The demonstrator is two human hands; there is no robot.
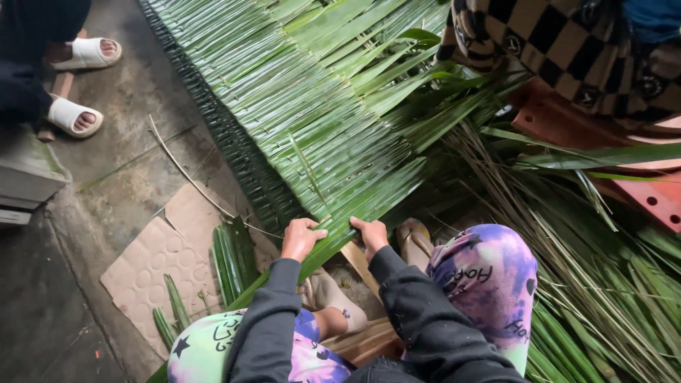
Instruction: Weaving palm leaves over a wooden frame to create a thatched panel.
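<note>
the person's left hand (301, 237) is curled shut around a long green palm leaflet (333, 245), pinching it near its folded edge, and the right hand (370, 234) grips the same leaflet just beside it, fingers closed over the top. the leaflet runs between the 2 hands and trails down past the left forearm toward the knee. it looks light, thin and springy, stiff along its length but easy to crease across; its glossy face may slide under the fingers, so the sound place to hold it seems to be the midrib edge, close to where both hands already sit.

just below the hands lies a wooden slat (358, 262), and a worn sandal (413, 241) sits to the right of the right hand. to the left of the left hand, short cut leaf pieces (233, 259) rest on flattened cardboard (152, 266) on the concrete floor (120, 163).

beyond the hands spreads a woven palm-leaf panel (305, 106), its strips packed tight and overlapping. loose fronds (603, 284) pile to the far right. farther off, another person's feet in white slippers (74, 113) stand at the upper left.
</note>
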